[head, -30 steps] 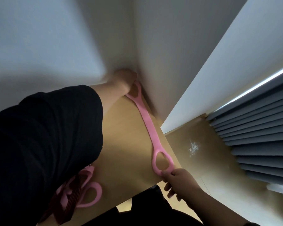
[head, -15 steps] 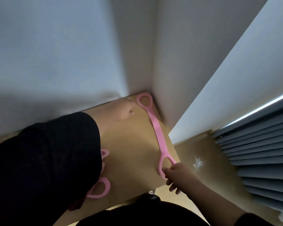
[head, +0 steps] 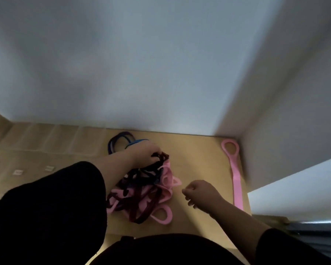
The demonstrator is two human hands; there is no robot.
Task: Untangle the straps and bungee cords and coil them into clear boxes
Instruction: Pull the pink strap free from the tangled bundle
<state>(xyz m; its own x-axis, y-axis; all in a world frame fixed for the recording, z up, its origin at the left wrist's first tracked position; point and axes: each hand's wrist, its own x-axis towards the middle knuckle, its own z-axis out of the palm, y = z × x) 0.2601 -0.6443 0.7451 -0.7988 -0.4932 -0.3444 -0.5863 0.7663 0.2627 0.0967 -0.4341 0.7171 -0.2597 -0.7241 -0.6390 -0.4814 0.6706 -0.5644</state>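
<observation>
Surface: a tan wooden tabletop point(head: 199, 161) is carrying everything, its far edge and right edge meeting the pale walls.
Tangle: a knotted heap of pink rubbery loop-ended straps and dark maroon cords point(head: 141, 192) is sitting mid-surface, toward the near edge.
Laid-out strap: one long flat pink strap with a loop end point(head: 235, 169) is lying straight along the right edge, its loop in the far right corner, well apart from the heap.
Blue bands: dark blue looped bands point(head: 120, 141) are lying by the far edge, just behind the left hand.
Left hand point(head: 144, 154): its fingers are curling round dark cord at the heap's far side.
Right hand point(head: 198, 191): it is hovering just right of the heap, fingers curled in, apparently empty.
Doing it well: probably lifting one cord while pinning the rest, working loops out slowly instead of yanking knots tighter.
Containers: no clear boxes are showing, so their contents cannot be told.
</observation>
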